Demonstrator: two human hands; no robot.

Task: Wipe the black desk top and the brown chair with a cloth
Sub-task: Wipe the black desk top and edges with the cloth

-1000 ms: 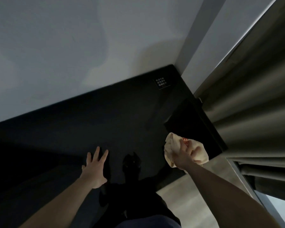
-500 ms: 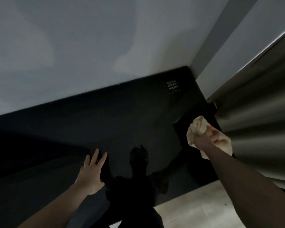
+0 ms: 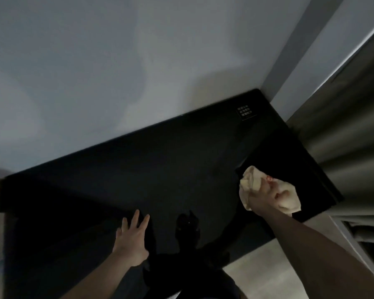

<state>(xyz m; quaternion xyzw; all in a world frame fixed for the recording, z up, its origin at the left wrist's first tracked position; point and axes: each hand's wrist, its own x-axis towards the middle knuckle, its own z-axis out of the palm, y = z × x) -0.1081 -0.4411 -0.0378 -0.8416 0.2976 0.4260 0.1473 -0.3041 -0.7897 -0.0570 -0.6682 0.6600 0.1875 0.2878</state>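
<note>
A: Where's the cloth (image 3: 266,188) right now?

B: Bunched up in the right hand (image 3: 265,198), fingers curled tight around it, pressed near the right end of the black desk (image 3: 138,169). The left hand (image 3: 132,240) lies flat with its fingers straight, bracing on the front part of the top.

A: And the chair?

B: Not in sight, so that part looks undone.

A: What could go wrong?

B: The cloth is a tight wad, so each pass probably covers a narrow strip and could leave streaks on that glossy top. The bare palm may leave prints. The curtain (image 3: 343,137) hangs just beside the desk's right edge; a wide sweep might snag it. The little label (image 3: 244,112) in the far corner could lift if rubbed hard.
</note>
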